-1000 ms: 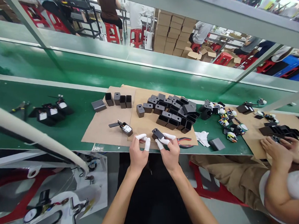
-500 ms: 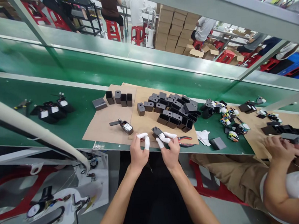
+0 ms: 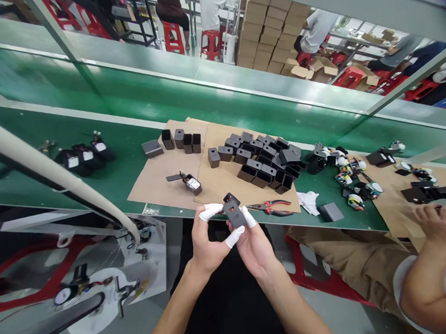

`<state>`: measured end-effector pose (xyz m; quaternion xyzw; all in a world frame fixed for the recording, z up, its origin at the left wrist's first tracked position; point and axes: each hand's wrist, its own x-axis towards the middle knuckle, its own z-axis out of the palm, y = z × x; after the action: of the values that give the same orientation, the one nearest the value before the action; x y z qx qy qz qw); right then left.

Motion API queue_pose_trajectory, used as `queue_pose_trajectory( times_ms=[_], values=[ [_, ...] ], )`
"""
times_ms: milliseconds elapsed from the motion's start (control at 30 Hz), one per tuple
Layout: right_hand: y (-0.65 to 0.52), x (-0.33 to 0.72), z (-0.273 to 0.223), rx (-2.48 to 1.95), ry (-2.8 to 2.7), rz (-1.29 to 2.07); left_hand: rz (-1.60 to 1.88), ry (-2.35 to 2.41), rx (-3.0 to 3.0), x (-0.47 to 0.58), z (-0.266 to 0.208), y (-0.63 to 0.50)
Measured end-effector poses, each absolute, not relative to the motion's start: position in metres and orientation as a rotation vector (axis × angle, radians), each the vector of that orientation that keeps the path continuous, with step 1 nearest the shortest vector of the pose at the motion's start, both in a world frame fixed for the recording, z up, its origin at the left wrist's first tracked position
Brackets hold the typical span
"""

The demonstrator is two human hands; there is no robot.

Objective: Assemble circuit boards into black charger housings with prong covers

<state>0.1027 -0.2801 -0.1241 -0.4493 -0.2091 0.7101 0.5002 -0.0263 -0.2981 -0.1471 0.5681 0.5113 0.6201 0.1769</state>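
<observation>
A small black plastic case (image 3: 234, 214) is held between my two hands just in front of the table edge. Its near face is turned up and has an opening with something orange inside; a dark piece shows at its far end. My left hand (image 3: 208, 236) grips it by the left side and near end with thumb and forefinger. From the right, the fingers of my right hand (image 3: 256, 243) close around it. Both hands wear white finger covers. Beyond them, an open black case with a white-labelled part (image 3: 192, 183) lies on the cardboard, its lid sticking out leftward.
Red-handled pliers (image 3: 273, 208) lie right of my hands. Several black cases (image 3: 260, 159) crowd the cardboard (image 3: 163, 180). A white cloth (image 3: 308, 202) and loose circuit parts (image 3: 354, 176) are farther right, near a co-worker's hand (image 3: 440, 224). A pale hose (image 3: 56, 157) crosses the left side.
The case has turned so its face with the opening points up, where prongs showed before. My left hand, earlier apart from it, has moved right and taken hold. The view has shifted slightly.
</observation>
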Motion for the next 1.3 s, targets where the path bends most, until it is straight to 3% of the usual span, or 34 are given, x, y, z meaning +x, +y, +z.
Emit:
queue_pose_trajectory(
  times_ms=[300, 633, 833, 1300],
  values=[
    [-0.285, 0.101, -0.127, -1.047, -0.591, 1.728, 1.637, 1.565, 1.800, -0.030, -0.113, -0.298],
    [-0.270, 0.182, -0.141, -1.036, -1.545, 1.061, 1.136, 1.414, 1.400, -0.030, -0.141, -0.282],
    [-0.215, 0.261, -0.154, -1.243, -2.021, 0.536, 1.236, 0.944, 0.634, -0.003, -0.155, -0.278],
    [-0.207, 0.283, -0.177, -1.340, -2.393, -0.131, 1.074, 0.485, 0.203, 0.016, -0.120, -0.326]
  ],
)
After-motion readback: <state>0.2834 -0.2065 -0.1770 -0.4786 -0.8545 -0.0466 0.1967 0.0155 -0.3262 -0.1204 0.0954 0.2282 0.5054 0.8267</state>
